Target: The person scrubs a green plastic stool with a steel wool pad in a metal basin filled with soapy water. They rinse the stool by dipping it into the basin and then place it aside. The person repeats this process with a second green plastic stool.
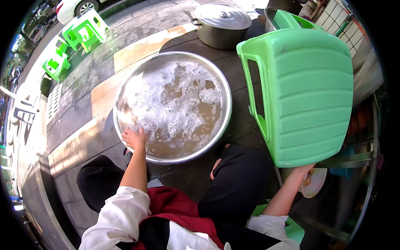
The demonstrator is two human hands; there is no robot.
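A wide round metal basin [229, 103] stands on the paving before me, filled with cloudy brownish water under white suds. My left hand [134, 138] is over the basin's near left rim, its fingers apart and nothing seen in them. A green plastic stool [312, 93] is raised at the right, its ribbed seat towards me and its legs pointing up and left. My right hand [304, 168] is at the stool's lower edge, and its fingers are hidden behind the seat, so their grip does not show.
A lidded metal pot [223, 29] stands beyond the basin, with another metal vessel [270, 17] behind the raised stool. More green stools [89, 31] are at the upper left, near a parked white car [70, 11]. A metal rack [353, 161] and a plate [314, 184] are at the right.
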